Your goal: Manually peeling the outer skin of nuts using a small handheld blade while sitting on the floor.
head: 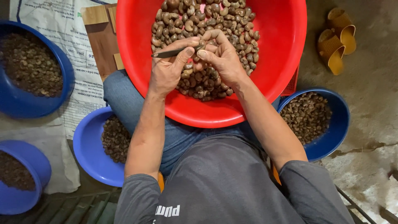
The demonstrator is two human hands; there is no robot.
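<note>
Pinching a small brown cashew nut [202, 46], your right hand [224, 58] meets your left hand [168, 68], clamped on a thin dark metal blade [168, 53], above the round red plastic basin [286, 49].

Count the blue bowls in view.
4. One at upper left, one at lower left, one by the left knee, one at right. More may sit beyond the picture's edges.

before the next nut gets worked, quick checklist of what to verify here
1. Left hand grips the small knife: ok.
2. Right hand pinches a nut at the blade tip: cannot tell, fingers hide it.
3. Red basin rests steady on the lap: ok.
4. Unworked nuts remain in the basin: ok.
5. Blue bowl by the right arm has room: ok.
6. Blade points away from fingers: cannot tell.
</note>
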